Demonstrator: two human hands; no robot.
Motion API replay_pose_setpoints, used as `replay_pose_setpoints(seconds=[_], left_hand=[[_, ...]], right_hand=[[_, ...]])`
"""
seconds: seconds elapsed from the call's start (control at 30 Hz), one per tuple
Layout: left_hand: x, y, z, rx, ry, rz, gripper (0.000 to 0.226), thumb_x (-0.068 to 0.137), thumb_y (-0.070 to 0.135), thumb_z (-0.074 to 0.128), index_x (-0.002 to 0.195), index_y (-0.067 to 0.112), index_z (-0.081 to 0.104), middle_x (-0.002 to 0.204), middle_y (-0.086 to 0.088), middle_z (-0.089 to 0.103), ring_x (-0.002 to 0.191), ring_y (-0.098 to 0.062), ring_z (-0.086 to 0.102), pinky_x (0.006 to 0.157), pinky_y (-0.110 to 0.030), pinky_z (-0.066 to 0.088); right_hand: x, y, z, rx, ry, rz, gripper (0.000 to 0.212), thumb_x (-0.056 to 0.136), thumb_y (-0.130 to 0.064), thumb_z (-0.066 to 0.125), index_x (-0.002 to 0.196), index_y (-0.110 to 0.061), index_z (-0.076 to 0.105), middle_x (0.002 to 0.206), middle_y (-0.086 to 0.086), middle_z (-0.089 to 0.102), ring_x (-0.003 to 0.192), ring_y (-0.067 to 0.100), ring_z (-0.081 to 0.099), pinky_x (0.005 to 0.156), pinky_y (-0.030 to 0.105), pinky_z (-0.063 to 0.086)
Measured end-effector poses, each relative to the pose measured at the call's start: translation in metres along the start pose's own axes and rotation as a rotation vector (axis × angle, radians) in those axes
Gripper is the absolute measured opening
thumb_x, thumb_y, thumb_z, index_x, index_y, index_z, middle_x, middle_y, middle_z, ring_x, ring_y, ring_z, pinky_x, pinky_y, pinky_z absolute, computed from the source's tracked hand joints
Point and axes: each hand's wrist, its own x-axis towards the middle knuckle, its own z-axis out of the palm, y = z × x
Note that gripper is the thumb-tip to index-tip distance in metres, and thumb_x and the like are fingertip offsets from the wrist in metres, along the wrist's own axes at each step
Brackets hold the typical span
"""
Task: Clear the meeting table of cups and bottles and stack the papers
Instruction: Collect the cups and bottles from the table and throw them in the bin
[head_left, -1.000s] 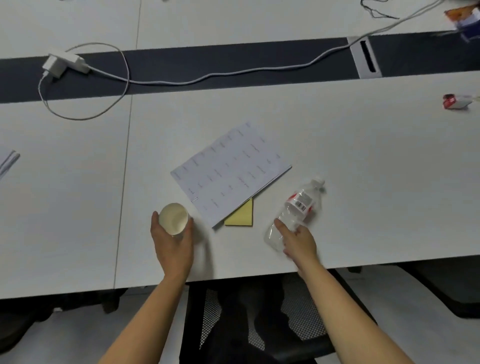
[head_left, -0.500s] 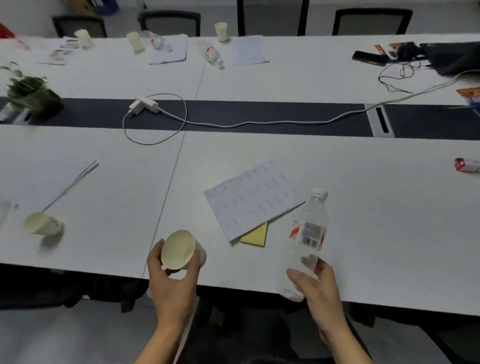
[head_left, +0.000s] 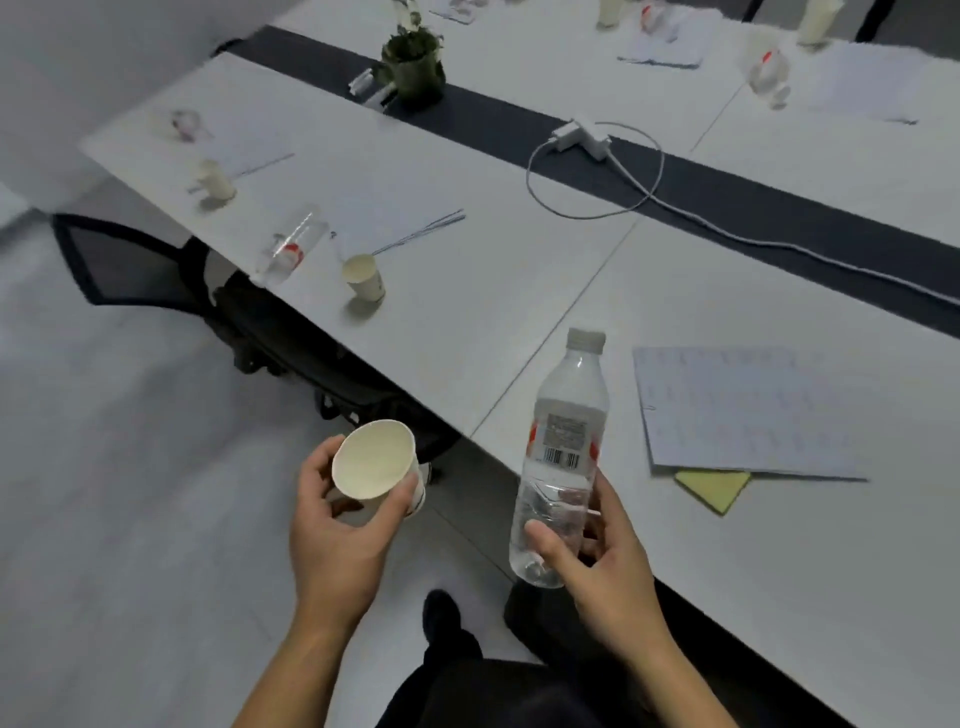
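Observation:
My left hand (head_left: 337, 540) holds an empty paper cup (head_left: 375, 460) tilted toward me, off the table's near edge and above the floor. My right hand (head_left: 602, 561) grips the lower part of a clear plastic water bottle (head_left: 563, 447), upright, with a white cap and red label. A printed sheet of paper (head_left: 743, 410) lies on the white table (head_left: 519, 291) to the right, over a yellow sticky note (head_left: 714, 488). Further left on the table stand another paper cup (head_left: 363, 278) and a lying bottle (head_left: 291, 249). A third cup (head_left: 215, 179) is farther back.
A black chair (head_left: 156, 265) is tucked under the table's left side. A white charger with looped cable (head_left: 582, 137) lies on the dark centre strip, beside a small potted plant (head_left: 413, 62). More cups, bottles and papers (head_left: 857, 85) are across the table. Grey floor lies to the left.
Both hands lifted the cup and the bottle off the table and drew them toward me. The view has swung left, showing the table's left end and the floor.

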Motion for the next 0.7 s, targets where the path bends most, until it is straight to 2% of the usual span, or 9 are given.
replay_pose_setpoints(seconds=[0.1,0.2,0.3,0.4,0.5,0.6,0.7], left_hand=[[0.031,-0.012,-0.054,-0.043,0.123,0.031,0.07,0.056,0.057,0.082,0.119,0.043,0.054,0.117,0.022,0.06,0.105,-0.01,0.061,0.084,-0.031,0.052],[0.071,-0.034,-0.118,-0.089,0.262,0.047,0.069,0.057,0.058,0.08,0.119,0.042,0.053,0.118,0.024,0.06,0.108,-0.013,0.061,0.085,-0.032,0.052],[0.117,-0.056,-0.196,-0.115,0.387,0.062,0.062,0.061,0.049,0.083,0.114,0.045,0.053,0.115,0.027,0.059,0.108,-0.009,0.06,0.083,-0.026,0.051],[0.155,-0.075,-0.271,-0.111,0.518,0.077,0.059,0.064,0.038,0.085,0.113,0.045,0.052,0.115,0.026,0.059,0.107,-0.006,0.06,0.081,-0.014,0.049],[0.19,-0.088,-0.337,-0.094,0.626,0.067,0.064,0.062,0.038,0.09,0.114,0.043,0.054,0.115,0.022,0.061,0.105,-0.009,0.06,0.079,-0.013,0.049],[0.236,-0.107,-0.387,-0.107,0.704,0.033,0.065,0.06,0.044,0.089,0.115,0.038,0.056,0.114,0.022,0.061,0.101,-0.009,0.062,0.076,-0.012,0.05],[0.292,-0.13,-0.416,-0.138,0.732,-0.009,0.065,0.056,0.05,0.086,0.113,0.041,0.055,0.113,0.025,0.06,0.098,-0.004,0.062,0.073,-0.016,0.051]], right_hand=[[0.022,-0.021,0.064,-0.068,-0.078,-0.06,0.065,0.077,-0.038,0.082,0.126,-0.063,0.047,0.12,-0.024,0.065,0.105,0.004,0.068,0.088,0.039,0.059],[0.047,-0.04,0.149,-0.105,-0.156,-0.102,0.069,0.073,-0.042,0.084,0.126,-0.063,0.046,0.12,-0.024,0.066,0.105,0.005,0.068,0.089,0.039,0.059],[0.068,-0.062,0.255,-0.131,-0.229,-0.159,0.072,0.071,-0.044,0.082,0.133,-0.053,0.047,0.119,-0.023,0.067,0.105,0.002,0.068,0.089,0.035,0.058],[0.089,-0.086,0.351,-0.155,-0.329,-0.216,0.071,0.074,-0.039,0.081,0.135,-0.048,0.048,0.117,-0.024,0.068,0.102,0.0,0.068,0.087,0.029,0.058],[0.109,-0.108,0.431,-0.173,-0.4,-0.244,0.069,0.073,-0.039,0.081,0.135,-0.046,0.05,0.117,-0.015,0.07,0.103,0.007,0.07,0.087,0.041,0.059],[0.132,-0.117,0.496,-0.211,-0.429,-0.272,0.072,0.07,-0.043,0.081,0.136,-0.044,0.05,0.115,-0.015,0.07,0.101,0.008,0.07,0.087,0.043,0.059],[0.169,-0.117,0.554,-0.234,-0.443,-0.278,0.075,0.068,-0.044,0.081,0.136,-0.043,0.05,0.117,-0.016,0.068,0.102,0.009,0.07,0.086,0.043,0.059]])
